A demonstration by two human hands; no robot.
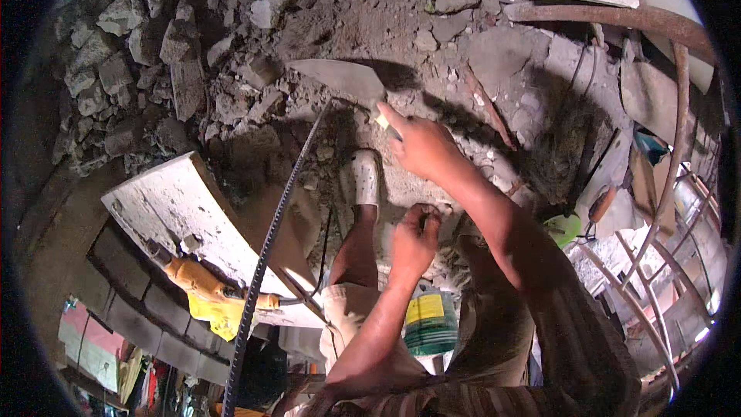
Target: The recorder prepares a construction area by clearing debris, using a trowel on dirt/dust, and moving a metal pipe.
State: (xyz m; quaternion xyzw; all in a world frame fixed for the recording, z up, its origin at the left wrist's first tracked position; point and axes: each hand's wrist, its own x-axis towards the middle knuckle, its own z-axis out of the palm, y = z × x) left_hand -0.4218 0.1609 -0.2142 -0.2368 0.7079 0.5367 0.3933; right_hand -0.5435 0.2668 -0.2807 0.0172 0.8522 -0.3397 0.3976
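Note:
My right hand is wrapped round the handle of a pointed trowel. The blade points left over loose rubble, and its shadow falls on the ground beside it. Nearer to me, my left hand is closed with curled fingers, low between my legs. Whatever those fingers hold, if anything, is hidden. A clog on my foot rests on the dirt below the blade.
Broken bricks and stones are heaped at the far left. A ribbed steel bar slants past a white board, where an orange power tool lies. A green bucket stands close to me. Curved poles cross the right side.

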